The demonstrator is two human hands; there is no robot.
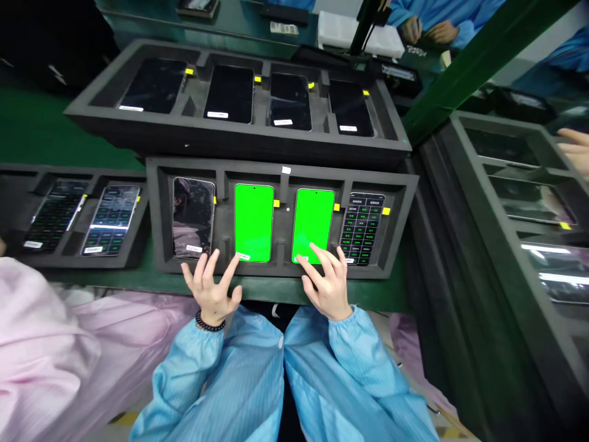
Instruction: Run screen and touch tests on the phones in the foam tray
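A black foam tray (281, 270) lies in front of me with a smartphone in each compartment. The leftmost phone (193, 212) has a dark, reflective screen. Two phones in the middle, the left one (254, 221) and the right one (314, 218), glow solid green. On the far-right phone (363, 227) a grid of green-lettered buttons shows. My left hand (212, 288) is spread, its index fingertip at the lower left corner of the left green phone. Fingers apart, my right hand (329, 282) reaches over the lower part of the right green phone. Neither hand holds anything.
Behind is a raised foam tray (239, 138) with several dark phones. Another tray (92, 263) with lit phones sits at left, beside a pink sleeve (41, 331). Stacked trays (460, 184) rise at right, near a green post (488, 61). Another person's hands (430, 31) are across the bench.
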